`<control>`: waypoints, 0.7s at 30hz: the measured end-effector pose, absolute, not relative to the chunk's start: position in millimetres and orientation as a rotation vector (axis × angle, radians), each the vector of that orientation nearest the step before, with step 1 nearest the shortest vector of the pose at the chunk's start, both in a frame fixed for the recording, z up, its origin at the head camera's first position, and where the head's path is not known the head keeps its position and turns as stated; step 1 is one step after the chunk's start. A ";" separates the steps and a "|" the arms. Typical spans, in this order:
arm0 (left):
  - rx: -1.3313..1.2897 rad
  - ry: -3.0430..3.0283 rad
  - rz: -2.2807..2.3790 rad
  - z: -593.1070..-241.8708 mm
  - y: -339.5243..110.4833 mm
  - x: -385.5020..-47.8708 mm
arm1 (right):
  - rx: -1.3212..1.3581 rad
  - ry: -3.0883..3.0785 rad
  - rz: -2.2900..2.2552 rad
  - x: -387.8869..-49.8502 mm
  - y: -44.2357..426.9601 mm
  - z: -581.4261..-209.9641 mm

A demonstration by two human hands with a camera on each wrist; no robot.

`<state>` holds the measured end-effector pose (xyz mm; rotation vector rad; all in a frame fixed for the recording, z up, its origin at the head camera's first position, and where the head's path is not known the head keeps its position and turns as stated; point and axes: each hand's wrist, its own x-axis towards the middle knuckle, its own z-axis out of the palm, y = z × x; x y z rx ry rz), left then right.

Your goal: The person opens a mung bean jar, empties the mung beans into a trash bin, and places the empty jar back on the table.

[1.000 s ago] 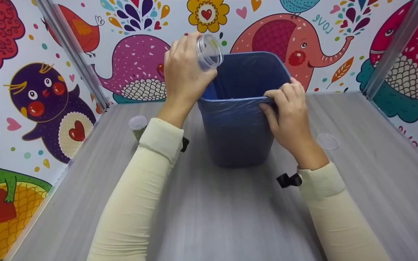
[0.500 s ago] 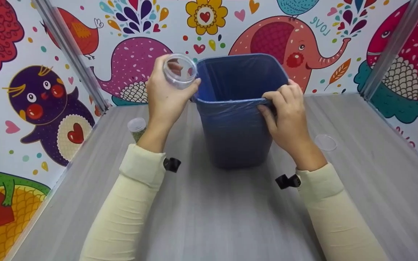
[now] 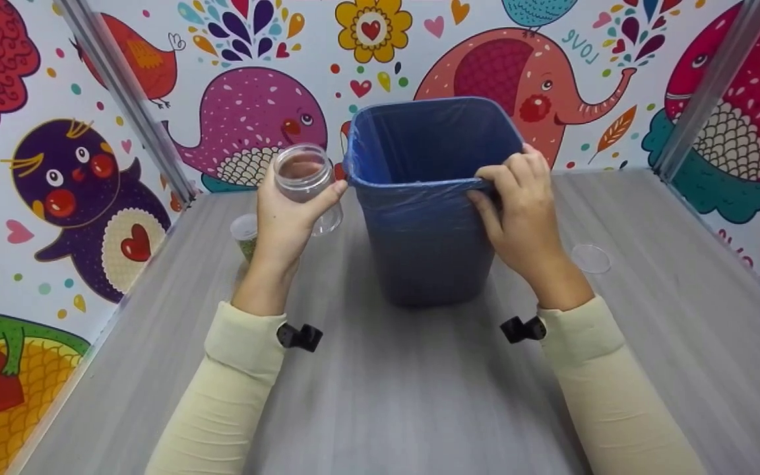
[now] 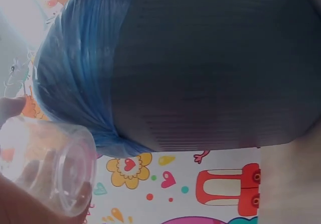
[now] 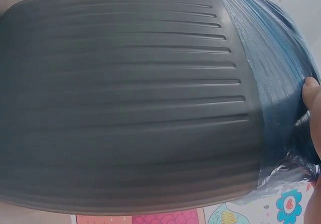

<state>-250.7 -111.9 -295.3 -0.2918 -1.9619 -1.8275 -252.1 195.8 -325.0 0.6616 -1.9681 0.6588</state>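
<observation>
My left hand (image 3: pixel 281 224) grips a clear, empty-looking jar (image 3: pixel 304 178), upright with its mouth open, just left of the bin. In the left wrist view the jar (image 4: pixel 55 158) lies within the curled fingers. A dark bin (image 3: pixel 429 257) with a blue liner (image 3: pixel 380 148) folded over its rim stands in the middle. My right hand (image 3: pixel 525 211) pinches the bin's front right rim, thumb outside on the liner. The right wrist view shows the thumb against the liner (image 5: pixel 276 83) and the bin's ribbed side (image 5: pixel 125 98).
A small lidded container (image 3: pixel 245 236) with green contents stands left, partly behind my left hand. A clear round lid (image 3: pixel 591 258) lies on the grey table (image 3: pixel 380 396), right of the bin. Patterned walls with metal posts (image 3: pixel 126 99) bound the back and sides.
My left hand has moved left and down with the jar, from above the bin's left rim to beside it. The jar has turned from tilted to upright. My right hand has stayed on the rim.
</observation>
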 end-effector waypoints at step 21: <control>-0.678 -2.151 -2.027 -362.4 -118.7 -238.1 | 0.665 -1.921 0.665 -255.4 194.2 -327.1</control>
